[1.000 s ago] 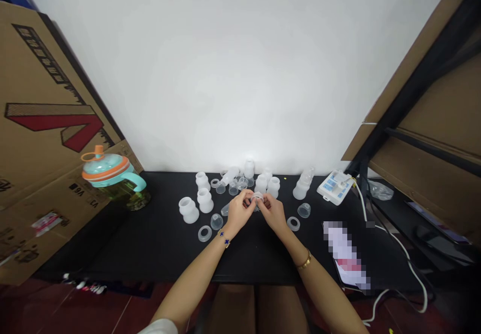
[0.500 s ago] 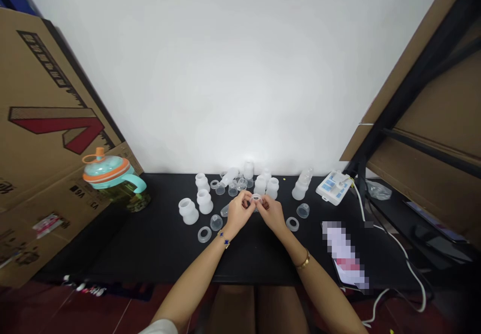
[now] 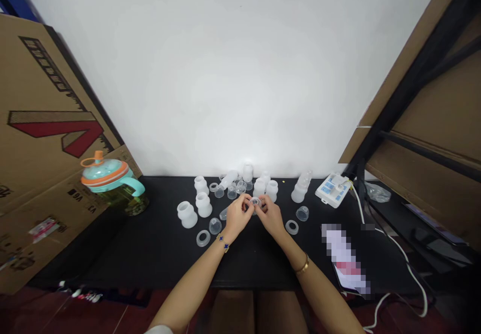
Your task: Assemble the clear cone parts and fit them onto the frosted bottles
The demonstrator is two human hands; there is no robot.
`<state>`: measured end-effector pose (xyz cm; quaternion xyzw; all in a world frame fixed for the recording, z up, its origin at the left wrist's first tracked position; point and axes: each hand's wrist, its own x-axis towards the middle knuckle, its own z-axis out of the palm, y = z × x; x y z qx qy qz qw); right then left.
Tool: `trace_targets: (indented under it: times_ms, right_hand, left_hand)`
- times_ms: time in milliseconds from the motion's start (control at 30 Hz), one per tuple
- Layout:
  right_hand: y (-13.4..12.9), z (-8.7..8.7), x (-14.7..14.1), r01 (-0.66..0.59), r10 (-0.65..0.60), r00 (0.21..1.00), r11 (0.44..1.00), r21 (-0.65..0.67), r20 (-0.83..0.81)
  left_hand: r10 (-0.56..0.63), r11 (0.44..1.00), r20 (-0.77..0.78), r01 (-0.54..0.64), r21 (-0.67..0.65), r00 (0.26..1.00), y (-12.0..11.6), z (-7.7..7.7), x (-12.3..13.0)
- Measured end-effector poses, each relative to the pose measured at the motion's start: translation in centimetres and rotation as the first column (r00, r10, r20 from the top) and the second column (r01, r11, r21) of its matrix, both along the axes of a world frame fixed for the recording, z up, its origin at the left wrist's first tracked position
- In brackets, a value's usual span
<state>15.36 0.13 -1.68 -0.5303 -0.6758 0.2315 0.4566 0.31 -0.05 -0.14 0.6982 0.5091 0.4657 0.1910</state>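
My left hand (image 3: 239,216) and my right hand (image 3: 271,217) meet over the middle of the black table, fingertips pinching a small translucent ring (image 3: 255,202) from both sides. Left of my hands stand white bottles (image 3: 187,215), with a loose ring (image 3: 203,238) and a clear dome cap (image 3: 215,226) nearer to me. Several clear caps (image 3: 232,190) lie behind my left hand. Two more white bottles (image 3: 271,191) stand just behind my right hand. To its right are another ring (image 3: 292,227) and a clear cap (image 3: 302,214).
A teal and orange jug (image 3: 112,179) stands at the left beside a cardboard box (image 3: 45,148). At the right are a bottle with stacked caps (image 3: 299,192), a white power strip (image 3: 333,190) with cables and a phone (image 3: 345,259). A white wall rises behind.
The view has shifted slightly. The ring between my fingertips has tilted a little; both hands still hold it in nearly the same place.
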Motion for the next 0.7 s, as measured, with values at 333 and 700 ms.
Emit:
trace_targets:
  times_ms: [333,700]
  right_hand:
    - [0.12,-0.31,-0.01,-0.099,0.099,0.988,0.995,0.001,-0.116]
    - [-0.38,0.62,0.06,-0.085,0.084,0.990,0.996,-0.011,-0.111]
  left_hand:
    - [-0.028,0.999,0.022,0.029,-0.016,0.999,0.06,-0.13,-0.01]
    - [-0.065,0.998,0.007,0.065,-0.025,0.998,-0.03,-0.05,-0.08]
